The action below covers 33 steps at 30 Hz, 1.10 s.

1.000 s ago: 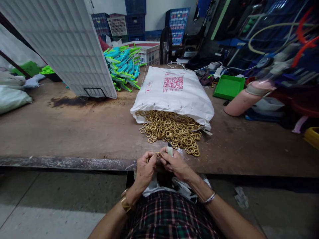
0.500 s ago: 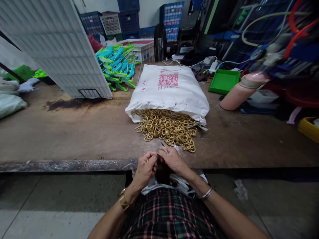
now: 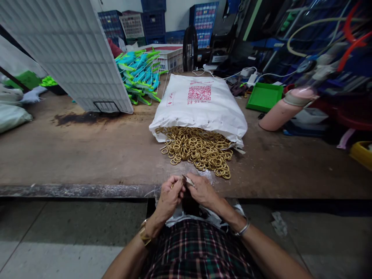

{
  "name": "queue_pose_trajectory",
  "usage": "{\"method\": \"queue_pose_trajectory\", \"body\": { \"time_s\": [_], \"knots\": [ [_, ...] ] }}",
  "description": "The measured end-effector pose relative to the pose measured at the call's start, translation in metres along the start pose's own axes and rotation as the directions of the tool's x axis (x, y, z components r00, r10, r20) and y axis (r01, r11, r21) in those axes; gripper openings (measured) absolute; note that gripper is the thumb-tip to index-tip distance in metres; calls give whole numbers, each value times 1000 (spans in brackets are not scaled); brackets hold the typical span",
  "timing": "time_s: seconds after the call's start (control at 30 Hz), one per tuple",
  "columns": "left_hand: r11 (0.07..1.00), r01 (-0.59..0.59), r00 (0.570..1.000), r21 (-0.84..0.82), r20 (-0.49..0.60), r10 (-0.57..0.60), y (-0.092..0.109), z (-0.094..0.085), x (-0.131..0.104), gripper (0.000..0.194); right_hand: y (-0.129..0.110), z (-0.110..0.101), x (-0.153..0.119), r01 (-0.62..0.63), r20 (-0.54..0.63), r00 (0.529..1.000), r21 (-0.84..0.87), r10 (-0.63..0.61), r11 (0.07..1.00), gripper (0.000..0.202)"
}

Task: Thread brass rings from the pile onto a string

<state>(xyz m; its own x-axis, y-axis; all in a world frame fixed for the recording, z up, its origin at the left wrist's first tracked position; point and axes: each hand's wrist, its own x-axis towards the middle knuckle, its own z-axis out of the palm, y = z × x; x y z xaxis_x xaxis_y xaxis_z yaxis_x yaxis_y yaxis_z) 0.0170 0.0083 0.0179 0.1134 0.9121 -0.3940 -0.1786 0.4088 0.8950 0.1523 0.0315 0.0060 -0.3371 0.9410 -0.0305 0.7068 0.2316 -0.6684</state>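
My left hand is closed at the table's front edge, its fingers pinched round a gold-coloured ring, of which only a sliver shows. Close against it, my right hand grips a small knife with a pale handle. The knife's dark tip points left at the fingertips of my left hand. Just beyond both hands lies a heap of gold-coloured rings, spilling from the open mouth of a white woven sack with red print.
A pink bottle and a green tray stand right of the sack. To the left are a white ribbed panel and a pile of blue-green plastic pieces. A fan stands behind.
The knife has swung from pointing up and away to pointing left, its tip now at my left fingertips. My right hand has turned inward slightly. The view has shifted a little.
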Motion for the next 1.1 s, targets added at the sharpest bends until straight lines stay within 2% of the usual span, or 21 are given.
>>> {"method": "queue_pose_trajectory", "body": {
  "time_s": [0.07,0.2,0.33,0.53,0.67,0.77,0.93,1.1],
  "knots": [
    [999,-17,1000,43,-14,17,0,-1,0,31,-3,-1,-2,29,59,998,-124,-22,992,18],
    [991,-78,996,113,-40,83,0,-3,0,28,-9,-2,-3,37,131,991,-267,-2,963,25],
    [991,-84,995,107,-45,89,-3,-7,-3,28,-12,-2,1,12,146,988,-386,48,922,28],
    [994,-31,995,-107,88,41,2,-8,-13,27,-8,-4,14,-138,-18,989,-461,146,877,24],
    [950,47,992,-309,127,-8,7,-8,-11,28,-6,-7,32,-155,-133,986,-463,104,873,25],
    [921,80,990,-381,137,-30,4,-11,-7,28,-7,-7,50,-197,-187,976,-509,116,838,27],
    [899,108,990,-424,132,-57,1,-17,-4,23,-10,-3,69,-236,-190,970,-573,153,785,20],
    [855,179,978,-487,180,-102,3,-21,-2,26,-9,-2,66,-233,-177,971,-575,160,784,18]
  ]
}}
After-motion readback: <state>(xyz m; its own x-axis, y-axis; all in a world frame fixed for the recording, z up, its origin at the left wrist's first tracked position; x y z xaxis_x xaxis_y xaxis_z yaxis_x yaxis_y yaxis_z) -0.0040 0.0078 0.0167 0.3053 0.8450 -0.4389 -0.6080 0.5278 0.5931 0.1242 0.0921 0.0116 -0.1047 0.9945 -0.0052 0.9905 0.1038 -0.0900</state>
